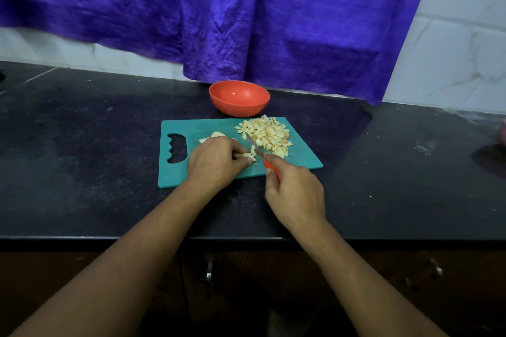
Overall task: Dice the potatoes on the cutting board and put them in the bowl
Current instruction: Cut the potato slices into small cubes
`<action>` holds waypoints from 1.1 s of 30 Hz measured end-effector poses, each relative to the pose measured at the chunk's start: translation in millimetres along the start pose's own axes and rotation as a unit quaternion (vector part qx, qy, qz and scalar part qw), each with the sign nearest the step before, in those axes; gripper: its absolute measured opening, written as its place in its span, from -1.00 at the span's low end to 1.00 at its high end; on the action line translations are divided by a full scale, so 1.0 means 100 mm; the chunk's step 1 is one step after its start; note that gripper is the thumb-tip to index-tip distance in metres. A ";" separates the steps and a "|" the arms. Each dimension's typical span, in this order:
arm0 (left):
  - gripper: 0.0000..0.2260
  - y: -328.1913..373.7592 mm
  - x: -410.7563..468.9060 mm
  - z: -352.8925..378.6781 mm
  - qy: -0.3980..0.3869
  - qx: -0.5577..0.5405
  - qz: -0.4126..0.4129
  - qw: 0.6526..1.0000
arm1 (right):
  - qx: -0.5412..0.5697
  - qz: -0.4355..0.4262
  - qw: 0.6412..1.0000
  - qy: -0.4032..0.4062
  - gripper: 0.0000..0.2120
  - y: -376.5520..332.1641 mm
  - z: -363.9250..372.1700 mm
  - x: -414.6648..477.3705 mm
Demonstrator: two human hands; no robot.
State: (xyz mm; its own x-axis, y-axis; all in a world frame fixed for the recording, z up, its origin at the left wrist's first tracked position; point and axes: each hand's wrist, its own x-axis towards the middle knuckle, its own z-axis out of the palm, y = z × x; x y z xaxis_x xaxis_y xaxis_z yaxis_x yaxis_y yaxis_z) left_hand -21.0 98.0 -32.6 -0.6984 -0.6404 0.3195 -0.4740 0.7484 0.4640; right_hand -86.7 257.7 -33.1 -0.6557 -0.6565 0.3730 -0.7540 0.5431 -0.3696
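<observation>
A teal cutting board (pixel 304 157) lies on the black counter. A heap of diced potato (pixel 267 133) covers its far right part. My left hand (pixel 216 163) presses potato strips (pixel 247 155) onto the board, and uncut potato slices (pixel 216 135) peek out behind its knuckles. My right hand (pixel 294 191) grips a red-handled knife (pixel 256 146), its blade angled down against the strips beside my left fingertips. An orange bowl (pixel 239 97) stands empty just beyond the board's far edge.
The black stone counter (pixel 82 159) stretches wide on both sides of the board. A purple cloth (pixel 246 13) hangs behind the bowl over a white tiled wall. A pinkish object (pixel 503 131) shows at the right edge. Cabinet handles (pixel 209 272) sit below the counter front.
</observation>
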 end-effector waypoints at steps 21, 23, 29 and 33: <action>-0.86 -0.02 0.00 -0.01 0.005 -0.052 -0.019 0.998 | -0.080 -0.064 0.994 -0.034 -0.58 -0.06 0.04 0.00; -0.86 -0.03 -0.01 0.00 0.005 -0.043 -0.016 0.999 | -0.090 -0.070 0.993 -0.041 -0.57 -0.06 0.03 0.01; -0.85 -0.03 -0.04 0.00 0.021 -0.043 -0.023 0.999 | -0.073 -0.054 0.995 -0.040 -0.58 -0.01 0.00 0.00; -0.86 -0.04 -0.03 0.01 0.025 -0.034 -0.030 0.999 | -0.064 -0.022 0.998 -0.015 -0.60 0.00 0.02 0.00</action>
State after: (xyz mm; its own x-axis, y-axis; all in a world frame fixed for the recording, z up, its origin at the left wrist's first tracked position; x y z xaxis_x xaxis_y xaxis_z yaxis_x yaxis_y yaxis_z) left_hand -17.3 96.9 -36.4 -0.6410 -0.6934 0.3292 -0.4763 0.6957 0.5378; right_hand -87.1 256.8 -34.6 -0.6223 -0.6953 0.3596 -0.7818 0.5748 -0.2416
